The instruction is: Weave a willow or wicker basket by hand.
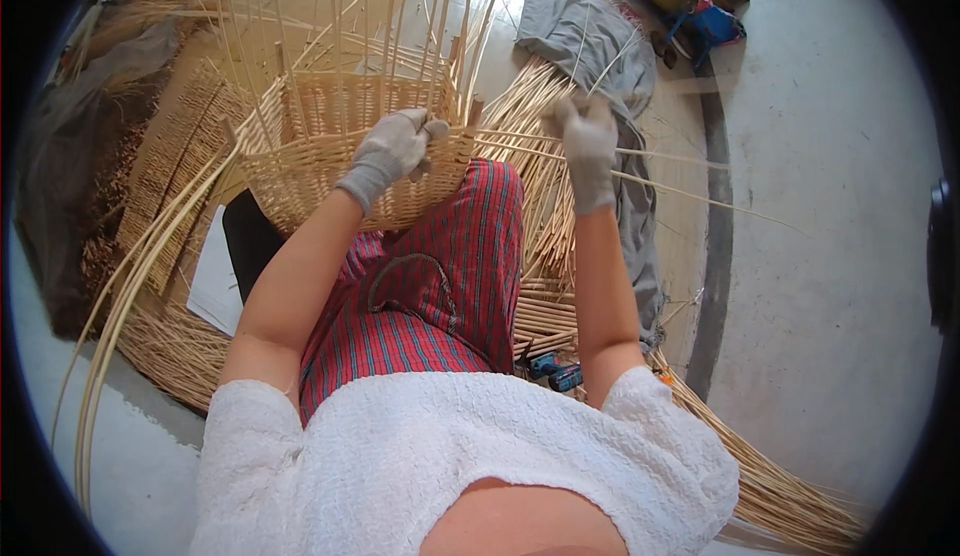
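A half-woven pale basket with tall upright stakes rests on my lap and knee. My left hand wears a light grey glove and has its fingers closed on the basket's front rim at the right side. To the right, my right hand, also gloved, is raised among long thin strands that stretch out from the basket's right corner. Motion blurs its fingers, so what they hold is unclear. More long strands trail from the basket's left corner down to the lower left.
Bundles of cane lie under a grey cloth. Woven mats and dark sheeting are at left, a white sheet nearby. A cordless tool sits by my right thigh. Bags stand on the concrete floor at top right.
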A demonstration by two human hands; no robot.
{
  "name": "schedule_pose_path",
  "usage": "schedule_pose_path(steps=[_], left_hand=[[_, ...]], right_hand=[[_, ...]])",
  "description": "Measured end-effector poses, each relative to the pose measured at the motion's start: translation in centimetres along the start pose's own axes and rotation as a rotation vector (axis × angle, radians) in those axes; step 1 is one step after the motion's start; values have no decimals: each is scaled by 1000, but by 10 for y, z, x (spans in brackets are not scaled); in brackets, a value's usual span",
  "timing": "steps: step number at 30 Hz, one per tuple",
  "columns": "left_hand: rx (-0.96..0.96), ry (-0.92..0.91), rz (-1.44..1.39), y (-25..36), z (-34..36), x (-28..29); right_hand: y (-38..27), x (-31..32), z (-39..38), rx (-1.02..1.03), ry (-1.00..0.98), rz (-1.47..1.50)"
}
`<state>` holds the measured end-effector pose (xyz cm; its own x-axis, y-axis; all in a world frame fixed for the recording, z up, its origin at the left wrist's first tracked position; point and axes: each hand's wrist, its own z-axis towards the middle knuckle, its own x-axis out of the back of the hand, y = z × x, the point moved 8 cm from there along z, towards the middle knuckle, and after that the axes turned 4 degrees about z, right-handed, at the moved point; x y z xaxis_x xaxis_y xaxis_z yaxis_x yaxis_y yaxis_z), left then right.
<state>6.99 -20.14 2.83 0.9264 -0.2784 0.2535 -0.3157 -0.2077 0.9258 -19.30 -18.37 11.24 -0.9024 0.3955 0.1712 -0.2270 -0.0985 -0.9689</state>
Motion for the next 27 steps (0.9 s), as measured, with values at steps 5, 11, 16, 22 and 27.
schedule_pose_path(steps=[5,11,16,22,27], left_hand=[[-65,180,518,9,5,-1],[-53,54,87,-7,-13,1],[-329,251,-390,-55,-87,55],[-482,901,-346,-85,-159,212],[-689,437,-549,-110,-168,197]], right_hand=[[-104,-85,22,662,-115,-248],[-39,-95,-65,743,19,-913],[10,-56,-39,659,134,-664],[2,-138,-117,476,-191,-55],[-124,-262,-251,740,-938,335]])
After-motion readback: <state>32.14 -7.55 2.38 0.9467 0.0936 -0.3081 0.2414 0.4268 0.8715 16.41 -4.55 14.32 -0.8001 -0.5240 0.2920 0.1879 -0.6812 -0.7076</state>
